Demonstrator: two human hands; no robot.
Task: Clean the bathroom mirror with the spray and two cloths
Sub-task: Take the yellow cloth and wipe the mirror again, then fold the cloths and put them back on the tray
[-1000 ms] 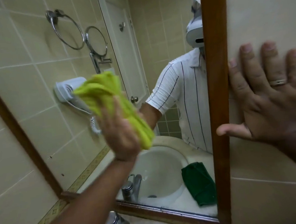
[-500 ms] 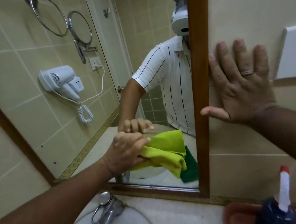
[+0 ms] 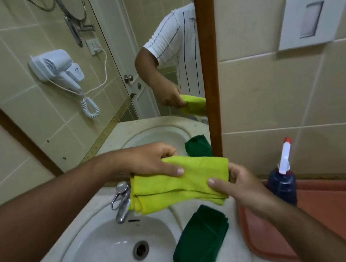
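A folded yellow-green cloth (image 3: 179,183) hangs in the air above the basin, held at both ends. My left hand (image 3: 149,161) grips its upper left edge, and my right hand (image 3: 239,183) pinches its right end. A dark green cloth (image 3: 200,241) lies folded on the counter beside the sink. The blue spray bottle (image 3: 283,181) with a white and red nozzle stands upright on the reddish tray (image 3: 336,209) at the right. The wood-framed mirror (image 3: 108,73) fills the wall ahead and reflects a person's arm and the yellow-green cloth.
A white sink (image 3: 108,255) with a chrome tap (image 3: 122,202) sits below my hands. The mirror's wooden frame (image 3: 210,67) runs vertically at centre. A white wall plate (image 3: 314,18) is mounted on the tiles at the upper right.
My left hand brought the yellow-green cloth down off the mirror glass to above the sink. My right hand left the wall and took the cloth's right end.
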